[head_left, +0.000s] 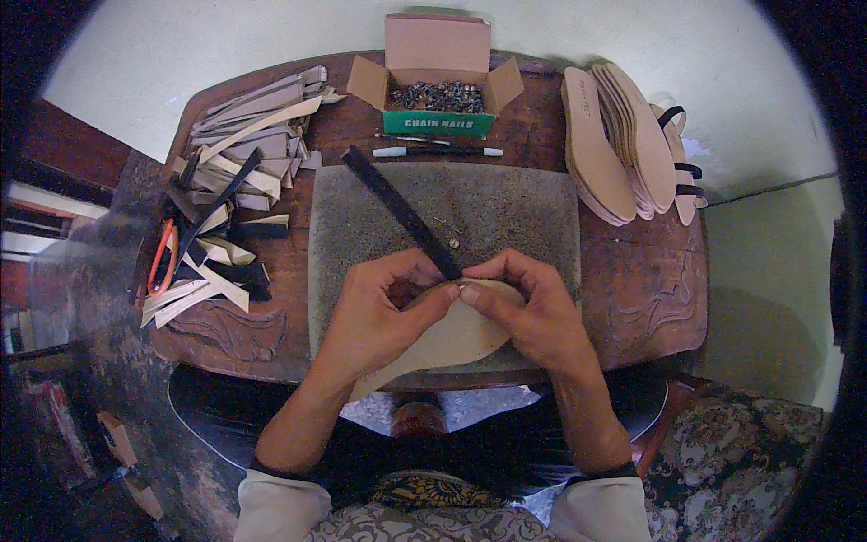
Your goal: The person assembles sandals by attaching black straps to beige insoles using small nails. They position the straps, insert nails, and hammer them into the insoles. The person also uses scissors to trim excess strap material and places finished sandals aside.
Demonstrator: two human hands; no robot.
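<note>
Over the dark speckled work board (361,217), both of my hands meet at the upper edge of a beige shoe insole (442,334). My left hand (384,312) is closed, pinching a black strap (397,203) against that edge; the strap's free end points up and left. With thumb and bent fingers, my right hand (528,312) grips the insole's far right edge, close beside the strap. Both thumb tips nearly touch there. A loose nail (453,243) lies on the board just beyond the hands. The insole's underside and the strap's gripped end are hidden.
A green open box of nails (438,125) stands at the back, with a marker (438,152) before it. Stacked insoles (596,154) and a strapped insole (685,172) lie at right. At left are piled strips (257,135) and an orange-handled tool (163,257).
</note>
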